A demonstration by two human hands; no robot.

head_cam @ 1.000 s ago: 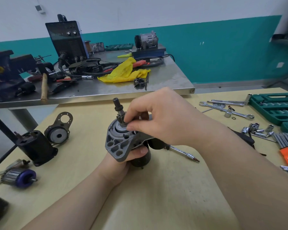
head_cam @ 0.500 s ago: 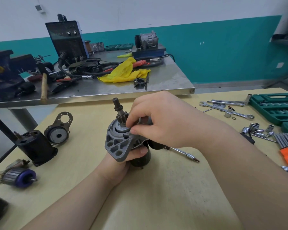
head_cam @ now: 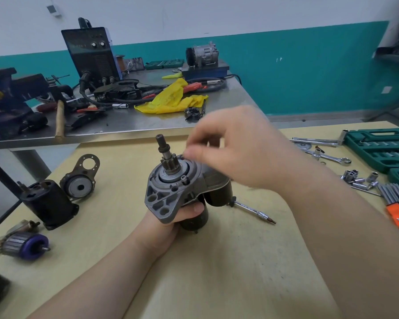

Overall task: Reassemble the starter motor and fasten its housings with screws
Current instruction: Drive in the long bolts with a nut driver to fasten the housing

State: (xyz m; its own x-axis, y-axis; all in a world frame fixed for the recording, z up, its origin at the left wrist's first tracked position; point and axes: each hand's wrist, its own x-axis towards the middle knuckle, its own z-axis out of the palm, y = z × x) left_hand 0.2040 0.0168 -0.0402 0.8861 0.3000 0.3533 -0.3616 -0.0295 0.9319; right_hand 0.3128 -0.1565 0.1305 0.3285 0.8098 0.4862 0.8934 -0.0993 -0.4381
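**Starter motor held upright, screw at the nose housing**

Above the wooden table (head_cam: 217, 261), the starter motor (head_cam: 180, 192) sits upright in the left hand (head_cam: 171, 221), pinion shaft pointing up. I judge it heavy for its size and fully rigid: cast aluminium at the front, steel can behind. It will not flex, but the smooth black can could slip in a loose hold. The best hold looks like the one in use, fingers wrapped under the ribbed mounting flange where the webs give purchase, thumb across the front of the can.

The left hand's fingers are curled tight around the lower body. The right hand (head_cam: 235, 148) hovers just over the nose housing, thumb and forefinger drawn together at the rim beside the pinion gear (head_cam: 168, 163); motion blur hides whether a screw is pinched between them, so I cannot tell.

The nose housing is grey cast metal with 2 round mounting holes in its triangular flange and 1 socket-head screw (head_cam: 184, 178) seated near the bearing ring. The splined shaft (head_cam: 161, 143) rises from the centre, dark and clean.

Just right of the motor lies a screwdriver (head_cam: 253, 211). Well left of it stand a black field casing (head_cam: 47, 203), an end plate (head_cam: 81, 180) and an armature (head_cam: 25, 245).
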